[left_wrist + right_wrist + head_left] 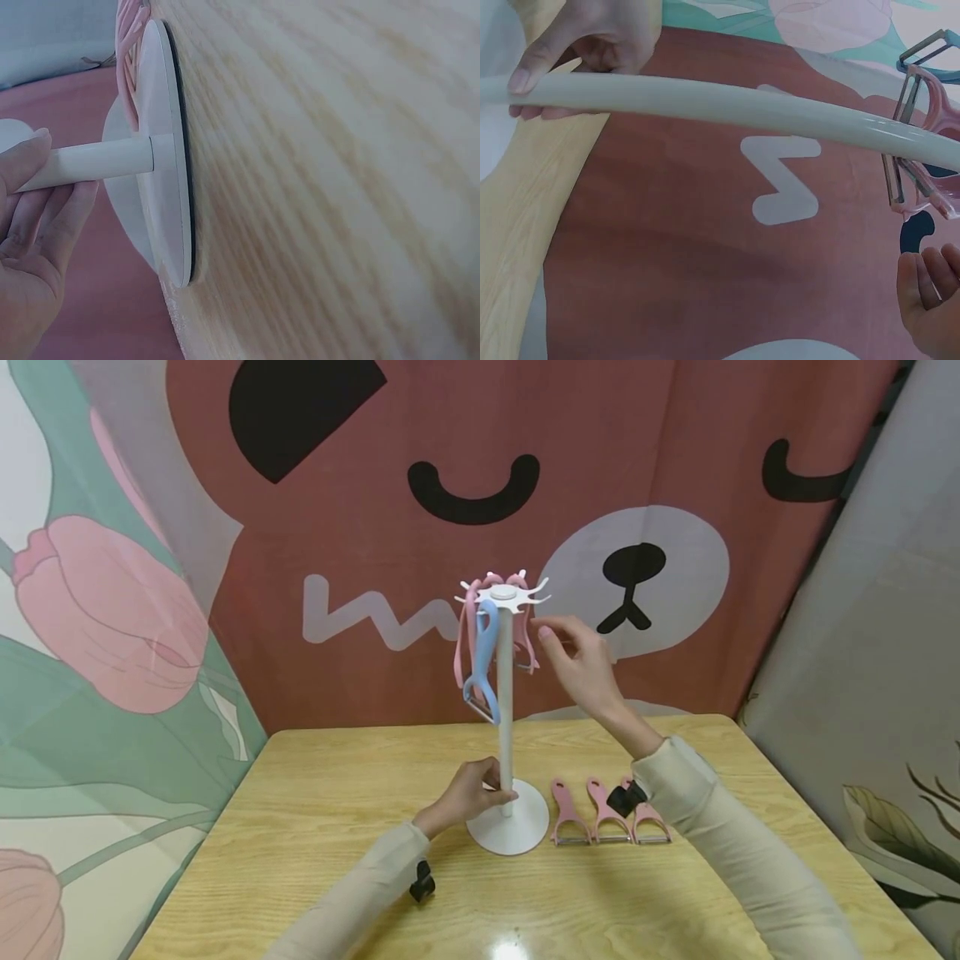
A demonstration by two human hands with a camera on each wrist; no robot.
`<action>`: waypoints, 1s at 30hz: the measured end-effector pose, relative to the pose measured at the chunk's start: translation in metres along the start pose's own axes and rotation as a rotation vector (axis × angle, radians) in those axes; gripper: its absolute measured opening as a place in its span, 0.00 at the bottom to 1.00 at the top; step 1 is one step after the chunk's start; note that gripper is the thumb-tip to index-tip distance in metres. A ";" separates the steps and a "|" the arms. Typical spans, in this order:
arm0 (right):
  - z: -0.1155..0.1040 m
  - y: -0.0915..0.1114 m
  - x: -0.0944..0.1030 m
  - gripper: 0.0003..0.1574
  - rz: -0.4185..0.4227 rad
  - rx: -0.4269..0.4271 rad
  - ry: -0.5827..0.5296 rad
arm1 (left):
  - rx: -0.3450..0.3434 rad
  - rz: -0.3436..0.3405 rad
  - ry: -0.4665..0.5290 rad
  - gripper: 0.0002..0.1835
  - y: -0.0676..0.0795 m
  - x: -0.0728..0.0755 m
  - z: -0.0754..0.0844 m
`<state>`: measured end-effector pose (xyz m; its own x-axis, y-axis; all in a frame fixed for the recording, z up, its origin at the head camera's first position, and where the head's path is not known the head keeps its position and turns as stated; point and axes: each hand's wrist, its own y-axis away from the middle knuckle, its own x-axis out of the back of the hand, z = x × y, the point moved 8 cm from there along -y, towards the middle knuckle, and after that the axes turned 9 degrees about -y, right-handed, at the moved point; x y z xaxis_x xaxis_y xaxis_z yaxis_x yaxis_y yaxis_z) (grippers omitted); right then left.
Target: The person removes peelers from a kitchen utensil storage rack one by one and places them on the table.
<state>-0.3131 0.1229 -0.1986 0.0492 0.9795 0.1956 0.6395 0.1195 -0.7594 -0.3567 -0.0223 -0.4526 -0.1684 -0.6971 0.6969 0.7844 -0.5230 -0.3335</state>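
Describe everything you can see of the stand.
The stand is white and smooth, perhaps plastic or painted metal. Its round, flat base, dark-edged underneath, sits on the table; a slim pole rises upright from it to a hooked top with splayed arms. The left hand grips the pole low down, just above the base. Pink peelers and one blue peeler hang from the hooked top.
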 end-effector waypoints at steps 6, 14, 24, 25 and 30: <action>0.015 -0.006 -0.004 0.15 -0.001 -0.033 -0.096 | -0.006 0.012 -0.007 0.11 0.001 0.002 0.001; 0.036 -0.010 -0.012 0.18 -0.054 -0.012 -0.200 | -0.003 0.010 -0.003 0.10 0.001 0.001 0.002; 0.036 -0.009 -0.012 0.15 -0.051 -0.037 -0.205 | -0.015 0.011 -0.008 0.11 0.001 0.001 0.003; 0.036 -0.008 -0.012 0.14 -0.048 -0.041 -0.207 | -0.012 0.009 -0.007 0.11 0.001 0.001 0.003; 0.036 -0.009 -0.012 0.13 -0.035 -0.046 -0.237 | -0.007 0.009 -0.010 0.10 0.001 0.001 0.003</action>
<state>-0.3467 0.1161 -0.2165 -0.1522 0.9861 0.0661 0.6725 0.1523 -0.7243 -0.3541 -0.0219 -0.4507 -0.1549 -0.6969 0.7002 0.7816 -0.5200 -0.3446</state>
